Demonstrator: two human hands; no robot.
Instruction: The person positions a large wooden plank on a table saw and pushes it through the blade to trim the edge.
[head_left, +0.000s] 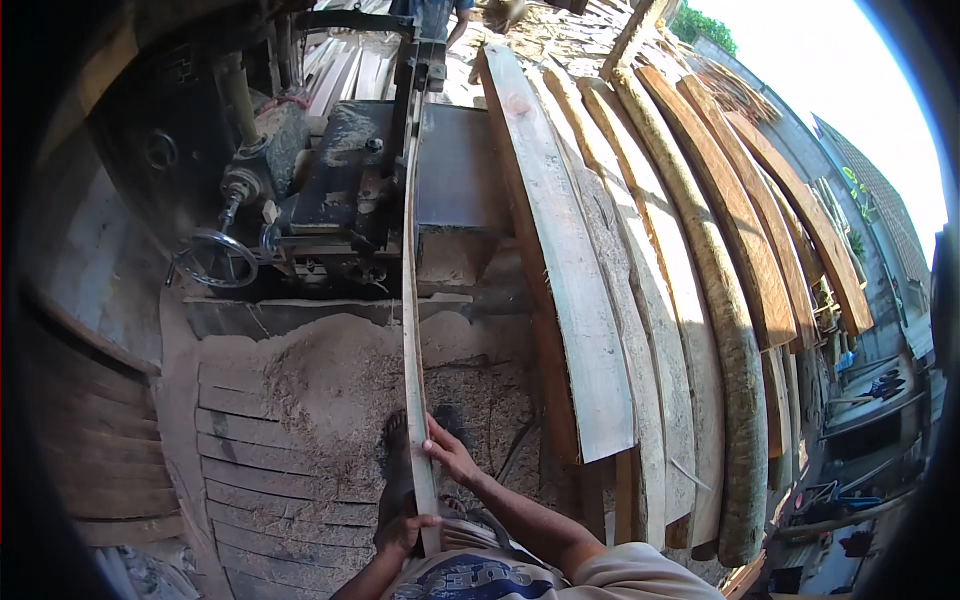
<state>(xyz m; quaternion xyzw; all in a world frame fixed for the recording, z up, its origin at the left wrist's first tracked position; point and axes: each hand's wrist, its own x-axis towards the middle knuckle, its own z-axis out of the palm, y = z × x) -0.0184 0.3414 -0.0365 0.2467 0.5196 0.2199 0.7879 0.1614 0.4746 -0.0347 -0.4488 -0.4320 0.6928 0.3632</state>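
A long, narrow wooden board (414, 350) runs straight away from my body to a large sawing machine (350, 180). Near the board's close end, my left hand (403, 534) grips it with the fingers curled over its edge. Farther up, my right hand (450, 452) holds the board from its right side, closed against it. The board's far part lies along the machine's dark metal table (460, 165), beside the upright guide parts (373, 195). The blade itself cannot be made out.
Thick planks (560, 240) and a round log (715, 290) lie stacked on the right. Left of the board is a metal handwheel (218, 257). Sawdust (330, 370) heaps on the slatted floor (270, 490). Another person (436, 18) stands beyond the machine.
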